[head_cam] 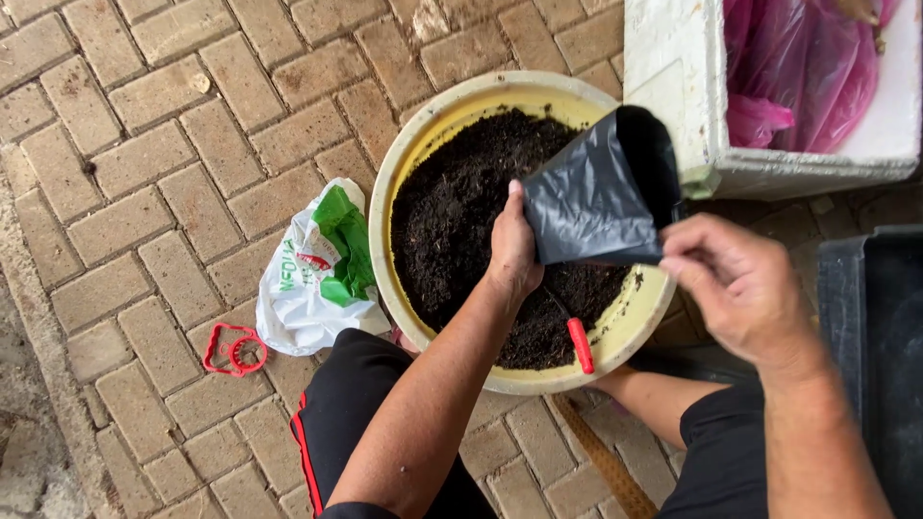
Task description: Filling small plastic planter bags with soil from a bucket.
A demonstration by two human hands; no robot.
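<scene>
A black plastic grow bag (596,192) is held open over a round yellow basin (423,135) filled with dark soil (452,221). My left hand (512,252) grips the bag's closed lower end. My right hand (735,288) pinches the bag's edge near its open mouth, which faces up and to the right. A red-handled tool (580,346) lies in the soil near the basin's front rim, its blade buried.
A white and green plastic bag (317,269) lies left of the basin on the brick paving. A red plastic piece (234,349) rests beside it. A white foam box (692,86) lined with pink plastic stands at upper right. A black tray (875,336) sits at right.
</scene>
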